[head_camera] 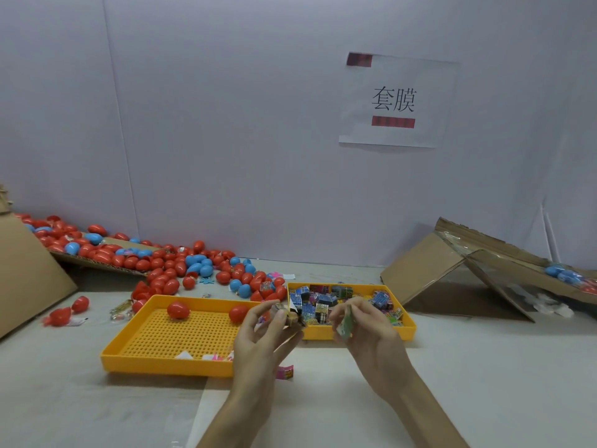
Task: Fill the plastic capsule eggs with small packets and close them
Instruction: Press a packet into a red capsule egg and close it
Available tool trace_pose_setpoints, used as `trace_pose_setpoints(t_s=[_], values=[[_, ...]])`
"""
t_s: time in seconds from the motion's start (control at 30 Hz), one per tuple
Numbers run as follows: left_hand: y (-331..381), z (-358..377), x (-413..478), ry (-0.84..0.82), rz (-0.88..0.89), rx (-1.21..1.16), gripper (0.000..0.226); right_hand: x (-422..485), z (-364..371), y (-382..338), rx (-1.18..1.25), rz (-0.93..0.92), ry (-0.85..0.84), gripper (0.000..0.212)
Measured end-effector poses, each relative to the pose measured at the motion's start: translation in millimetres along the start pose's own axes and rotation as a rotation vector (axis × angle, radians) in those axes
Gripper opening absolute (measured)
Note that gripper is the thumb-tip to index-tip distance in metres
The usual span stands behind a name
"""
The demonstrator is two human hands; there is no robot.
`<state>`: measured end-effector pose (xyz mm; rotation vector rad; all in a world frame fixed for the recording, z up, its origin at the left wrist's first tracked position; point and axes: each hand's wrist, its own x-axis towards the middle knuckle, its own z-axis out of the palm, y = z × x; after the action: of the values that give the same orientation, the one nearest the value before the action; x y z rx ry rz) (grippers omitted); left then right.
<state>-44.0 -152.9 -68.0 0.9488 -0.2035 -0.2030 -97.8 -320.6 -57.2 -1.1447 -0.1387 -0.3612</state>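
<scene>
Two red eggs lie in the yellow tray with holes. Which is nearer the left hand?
The right egg, just beside the left hand; the other egg lies farther left.

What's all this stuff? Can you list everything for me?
left tray: one, yellow, centre
right tray: one, yellow, beside it
capsule eggs: many, red and blue, heaped back left
loose eggs: two, red, in the left tray
small packets: many, multicoloured, in the right tray
pink packet: one, pink, table near the left tray
cardboard: several sheets, brown, far left and right
paper sign: one, white, wall
left hand: one, holds a tan packet
right hand: one, pinches a green packet
</scene>
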Motion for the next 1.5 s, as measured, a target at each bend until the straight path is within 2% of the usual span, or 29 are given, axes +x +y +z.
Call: trace_pose_setpoints(t_s=[0.2, 0.43, 0.53, 0.63, 0.73, 0.83, 0.9, 1.0, 1.1, 1.17, 1.27, 1.37, 1.43, 1.5], values=[[-10.7, 3.6, -5.0, -0.141, 0.02, 0.43, 0.021, 6.2, -5.6, 5.9, -0.025, 0.065, 0.187, 0.022], [-14.9, 2.3, -5.0, -0.161, -0.015, 0.599, 0.033, 8.2, -10.5, 5.7, -0.014, 0.071, 0.313, 0.019], [-16.1, -0.2, -3.4, -0.186, 0.073, 0.694, 0.031, 9.1, -13.6, 6.1, 0.013, 0.072, 0.323, 0.017], [-24.1, -2.7, -4.2, -0.261, 0.222, 0.99, 0.031, 9.6, -14.0, 7.3, -0.005, 0.083, 0.306, 0.009], [-31.5, -5.0, -6.6, -0.37, 0.267, 1.196, 0.032, 9.4, -14.0, 9.1, -0.06, 0.115, 0.309, 0.019], [-32.8, -6.6, -7.3, -0.416, 0.322, 1.272, 0.044, 9.7, -14.9, 9.1, -0.096, 0.134, 0.311, 0.029], [-29.1, -3.8, -8.3, -0.426, 0.423, 1.237, 0.046, 9.9, -15.3, 8.7, -0.12, 0.138, 0.317, 0.03], [-17.3, -2.0, -7.8, -0.346, 0.585, 1.162, 0.026, 10.3, -16.6, 9.9, -0.158, 0.129, 0.352, 0.021], [-3.5, -8.4, 6.5, -0.174, 0.585, 1.234, 0.015, 11.8, -20.7, 12.0, -0.18, 0.121, 0.403, 0.009], [5.3, -14.4, 22.5, -0.028, 0.55, 1.372, 0.02, 12.7, -23.5, 12.9, -0.183, 0.119, 0.414, 0.006], [18.6, -25.3, 50.4, 0.151, 0.473, 1.606, 0.037, 12.7, -24.0, 14.4, -0.168, 0.116, 0.4, 0.013], [27.4, -38.8, 77.0, 0.191, 0.293, 1.737, 0.049, 11.3, -22.1, 15.4, -0.146, 0.126, 0.371, 0.022], [28.5, -45.1, 89.2, 0.173, 0.234, 1.769, 0.042, 10.9, -21.7, 15.5, -0.131, 0.138, 0.364, 0.029], [26.7, -48.6, 96.0, 0.153, 0.231, 1.758, 0.033, 10.8, -22.0, 14.7, -0.115, 0.144, 0.36, 0.028]])
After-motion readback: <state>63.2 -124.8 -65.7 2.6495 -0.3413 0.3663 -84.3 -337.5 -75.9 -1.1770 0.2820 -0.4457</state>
